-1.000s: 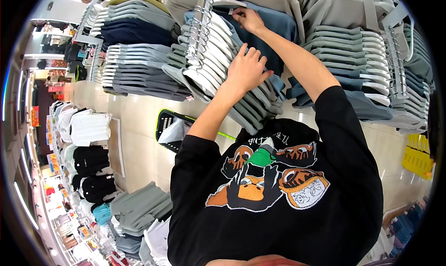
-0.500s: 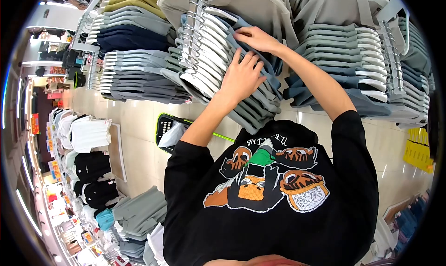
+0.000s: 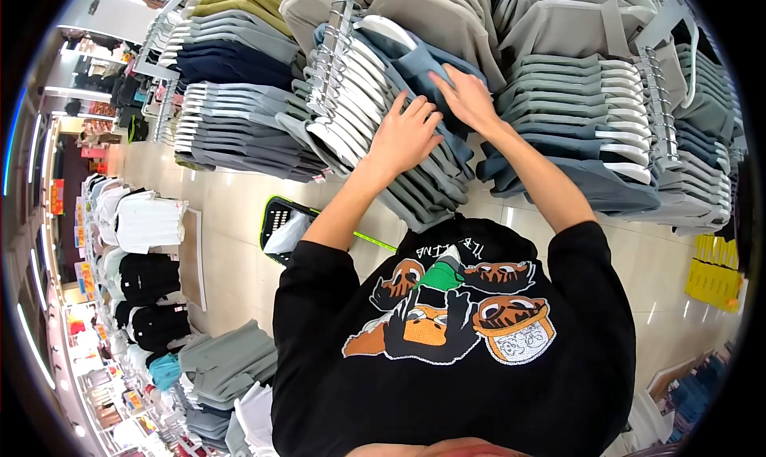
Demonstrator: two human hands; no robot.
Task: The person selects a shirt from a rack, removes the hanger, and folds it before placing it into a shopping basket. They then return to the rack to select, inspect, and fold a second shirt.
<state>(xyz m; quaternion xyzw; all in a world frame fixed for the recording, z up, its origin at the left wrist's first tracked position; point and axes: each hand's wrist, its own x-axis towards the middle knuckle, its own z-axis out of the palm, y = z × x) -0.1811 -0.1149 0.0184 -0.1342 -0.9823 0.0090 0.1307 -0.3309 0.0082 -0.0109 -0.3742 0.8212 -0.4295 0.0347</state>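
My left hand [image 3: 405, 136] lies with spread fingers over the grey-green shirts [image 3: 435, 187], which hang on white hangers from a metal rail. Up and to its right, my right hand [image 3: 467, 98] touches a slate-blue shirt [image 3: 419, 65] with its fingertips, thumb and forefinger apart. That blue shirt leans away from the packed row, and its white hanger [image 3: 387, 30] shows at the collar. A dark gap lies between it and the neighbouring shirts. The lower fingers of my right hand are partly hidden.
Taupe shirts [image 3: 439, 14] hang just beyond. More grey-green and blue shirts [image 3: 558, 98] fill a rail at right, and navy and grey shirts [image 3: 235, 62] one at left. A black basket [image 3: 275, 218] with a white bag stands on the floor. Yellow boxes [image 3: 712, 273] are at far right.
My right hand has moved right and a little down, and the blue shirt's collar and hanger now stand farther from the row. My left hand has stayed on the shirts.
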